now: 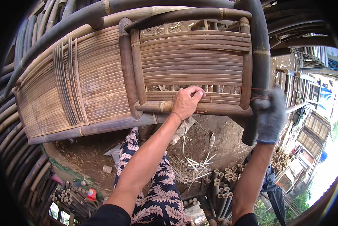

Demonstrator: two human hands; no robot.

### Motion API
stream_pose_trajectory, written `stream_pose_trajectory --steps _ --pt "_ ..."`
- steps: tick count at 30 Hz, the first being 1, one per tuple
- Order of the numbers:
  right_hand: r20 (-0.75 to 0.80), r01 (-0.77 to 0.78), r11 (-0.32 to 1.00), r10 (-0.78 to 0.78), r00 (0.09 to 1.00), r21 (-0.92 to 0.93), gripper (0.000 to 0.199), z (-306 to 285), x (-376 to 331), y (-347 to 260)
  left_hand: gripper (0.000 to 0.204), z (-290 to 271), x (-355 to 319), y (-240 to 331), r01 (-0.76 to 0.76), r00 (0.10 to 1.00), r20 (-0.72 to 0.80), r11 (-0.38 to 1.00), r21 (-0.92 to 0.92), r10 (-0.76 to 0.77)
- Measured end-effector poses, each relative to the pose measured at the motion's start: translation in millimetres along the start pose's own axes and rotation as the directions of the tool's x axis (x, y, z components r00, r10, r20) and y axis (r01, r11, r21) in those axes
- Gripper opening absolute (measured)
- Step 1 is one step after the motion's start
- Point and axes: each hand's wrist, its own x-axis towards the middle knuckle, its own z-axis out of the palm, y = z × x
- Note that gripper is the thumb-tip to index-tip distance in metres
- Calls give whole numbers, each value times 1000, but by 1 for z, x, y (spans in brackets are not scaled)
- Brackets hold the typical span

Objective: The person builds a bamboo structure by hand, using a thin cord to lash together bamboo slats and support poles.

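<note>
My bare left hand (187, 101) is closed in a pinch over the lower slats of a bamboo panel (191, 58). A thin reddish cord (210, 103) comes from its fingertips and loops down across the bottom rail. My right hand (271, 116), in a grey glove, is at the panel's right post, beside the thick dark bamboo pole (261, 49). It is smeared by motion but looks closed, with strands of the same cord running taut from the post into it. The slats are evenly laid, with a gap above the lowest few.
Left of the panel, a slatted bamboo seat (97, 75) bears several loose dark strips (63, 84). Below lie pale bamboo shavings (197, 167) and a bundle of cut bamboo tubes (223, 188). A red container (91, 194) sits at lower left. Bamboo poles (10, 124) are stacked along the left.
</note>
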Motion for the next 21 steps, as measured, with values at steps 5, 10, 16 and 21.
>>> stream_pose_trajectory --steps 5,10,16,21 --pt "-239 -154 690 -29 971 -707 56 -30 -36 -29 21 -22 -3 24 291 910 348 945 -152 -224" --pt "541 697 242 -480 691 -675 44 32 -60 60 20 -9 6 46 339 853 440 939 -61 -279" --pt "391 374 896 -263 882 -240 21 5 -73 92 29 -10 13 52 390 810 511 915 -100 -289" --pt "322 526 806 -440 839 -271 10 -110 -132 25 47 0 11 26 -2 955 -252 855 518 155"
